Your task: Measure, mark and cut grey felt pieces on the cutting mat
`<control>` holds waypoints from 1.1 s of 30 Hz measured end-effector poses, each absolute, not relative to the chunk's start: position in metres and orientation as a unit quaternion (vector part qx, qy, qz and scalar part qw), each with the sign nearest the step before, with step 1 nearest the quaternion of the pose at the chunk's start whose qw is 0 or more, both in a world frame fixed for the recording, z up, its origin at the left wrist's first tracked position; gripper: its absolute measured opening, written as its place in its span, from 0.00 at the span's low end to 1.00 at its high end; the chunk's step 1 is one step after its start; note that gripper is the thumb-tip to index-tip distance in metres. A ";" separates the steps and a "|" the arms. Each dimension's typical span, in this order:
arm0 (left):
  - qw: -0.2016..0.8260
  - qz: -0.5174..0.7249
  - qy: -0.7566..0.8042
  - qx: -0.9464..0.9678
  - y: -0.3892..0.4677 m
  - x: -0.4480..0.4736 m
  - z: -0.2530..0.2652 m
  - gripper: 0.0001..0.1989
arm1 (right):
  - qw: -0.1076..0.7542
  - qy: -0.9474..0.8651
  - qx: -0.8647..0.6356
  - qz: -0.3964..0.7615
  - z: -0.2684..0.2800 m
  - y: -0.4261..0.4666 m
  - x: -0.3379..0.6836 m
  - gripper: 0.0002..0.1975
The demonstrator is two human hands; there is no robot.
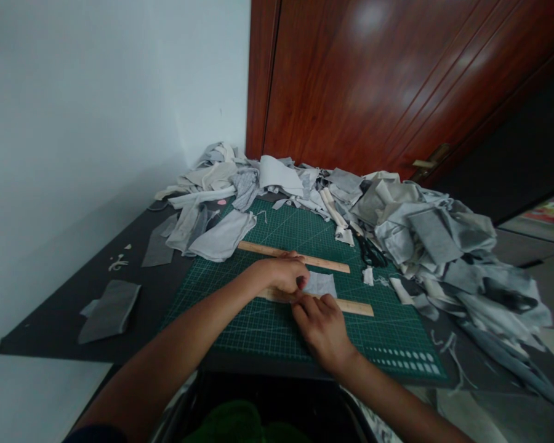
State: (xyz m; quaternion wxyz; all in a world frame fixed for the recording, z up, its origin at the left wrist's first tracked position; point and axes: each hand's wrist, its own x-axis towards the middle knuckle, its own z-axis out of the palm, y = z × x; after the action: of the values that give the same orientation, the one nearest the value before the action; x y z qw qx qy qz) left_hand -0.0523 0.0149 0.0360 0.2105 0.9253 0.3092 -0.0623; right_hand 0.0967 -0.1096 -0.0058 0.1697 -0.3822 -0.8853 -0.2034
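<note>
A small pale grey piece of cloth [322, 283] lies on the green cutting mat [277, 335], between two wooden rulers. My left hand [284, 274] is closed over the cloth's left side, its fingers curled down and partly hidden. Part of it also covers the far ruler [327, 263]. Against the near ruler [357, 307], my right hand [322, 323] has its fingers bent and pressed at the cloth's lower edge. The fingertips of both hands almost meet there. Whatever the left fingertips pinch is hidden.
Heaps of grey and white cloth scraps [397, 215] line the back and right. Black-handled scissors [372, 252] lie at the mat's right side. A folded grey cloth [111, 311] rests on the dark table [50, 326] at left. A wooden door [351, 80] stands behind.
</note>
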 end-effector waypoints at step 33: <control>0.236 -0.050 0.310 0.920 0.016 -0.055 0.033 0.07 | 0.216 -0.893 -0.338 -0.203 -0.009 -0.099 0.046 0.11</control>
State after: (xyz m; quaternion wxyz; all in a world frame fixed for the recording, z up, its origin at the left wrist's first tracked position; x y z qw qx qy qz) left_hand -0.0548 0.0157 0.0325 0.2362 0.9197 0.3098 -0.0497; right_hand 0.0458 -0.0987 -0.0089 0.2160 -0.3377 -0.8933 -0.2033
